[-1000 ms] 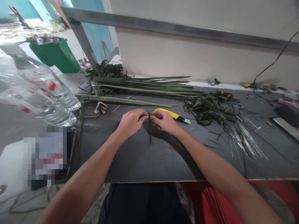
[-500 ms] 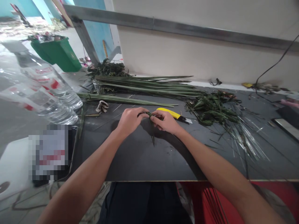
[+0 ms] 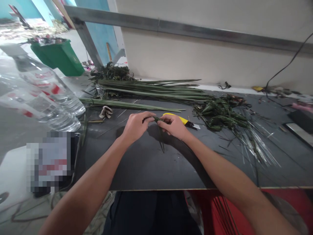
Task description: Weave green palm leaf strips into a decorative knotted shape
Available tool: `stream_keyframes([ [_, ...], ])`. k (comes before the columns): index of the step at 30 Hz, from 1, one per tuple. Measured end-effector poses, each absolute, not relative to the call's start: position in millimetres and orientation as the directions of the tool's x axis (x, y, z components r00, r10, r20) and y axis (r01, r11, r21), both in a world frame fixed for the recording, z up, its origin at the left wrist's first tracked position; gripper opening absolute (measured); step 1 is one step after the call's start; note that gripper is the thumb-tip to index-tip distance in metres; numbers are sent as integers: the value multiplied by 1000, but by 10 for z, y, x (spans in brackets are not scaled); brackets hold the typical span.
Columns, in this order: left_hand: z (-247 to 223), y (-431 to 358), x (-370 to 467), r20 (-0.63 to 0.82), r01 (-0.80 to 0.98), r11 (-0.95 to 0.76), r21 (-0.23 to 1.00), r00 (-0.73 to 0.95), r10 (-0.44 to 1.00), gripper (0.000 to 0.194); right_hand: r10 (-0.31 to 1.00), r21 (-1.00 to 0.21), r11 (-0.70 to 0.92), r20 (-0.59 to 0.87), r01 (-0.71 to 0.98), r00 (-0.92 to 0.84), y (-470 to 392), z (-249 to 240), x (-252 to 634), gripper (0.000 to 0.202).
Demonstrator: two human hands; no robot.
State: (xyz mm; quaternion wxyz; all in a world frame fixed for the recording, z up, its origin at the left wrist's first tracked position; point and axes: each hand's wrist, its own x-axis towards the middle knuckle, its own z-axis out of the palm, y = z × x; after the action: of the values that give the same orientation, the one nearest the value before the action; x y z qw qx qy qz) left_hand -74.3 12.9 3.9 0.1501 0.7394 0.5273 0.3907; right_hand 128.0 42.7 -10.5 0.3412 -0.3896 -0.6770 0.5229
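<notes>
Small, dark-green folded leaf piece [image 3: 156, 119] held between two hands, centre of frame.
Clear plastic bottles with red-and-white labels [image 3: 66, 104] occupy the left side, apart from the hands. Long, flat green leaf strips [image 3: 151, 94] lie roughly parallel at upper centre, presumably for easy separation. The left hand [image 3: 137, 125] pinches the piece's left end, fingertips closed; the right hand [image 3: 173, 125] grips its right end between thumb and curled fingers, apparently to steady it. Beyond the right hand lies a yellow-handled utility knife [image 3: 182, 118], blade pointing rightward, judged within reach; contact cannot be determined.
</notes>
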Motion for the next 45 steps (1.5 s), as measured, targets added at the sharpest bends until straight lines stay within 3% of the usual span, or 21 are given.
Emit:
stream_keyframes([
  [8,104,126,-827,627,747,-493,446,132,768,20,886,-995,-74,-33,-71,-462,489,-115,1302,35],
  [15,105,111,-837,636,780,-497,380,169,753,20,865,-978,-180,-106,-106,-490,481,-90,1291,37],
  [32,98,144,-780,568,666,-436,606,22,823,18,865,-981,-171,-107,-88,-491,416,-8,1257,41],
  [45,26,135,-724,539,558,-446,700,-3,842,18,856,-975,-196,-119,-102,-504,390,8,1257,41],
])
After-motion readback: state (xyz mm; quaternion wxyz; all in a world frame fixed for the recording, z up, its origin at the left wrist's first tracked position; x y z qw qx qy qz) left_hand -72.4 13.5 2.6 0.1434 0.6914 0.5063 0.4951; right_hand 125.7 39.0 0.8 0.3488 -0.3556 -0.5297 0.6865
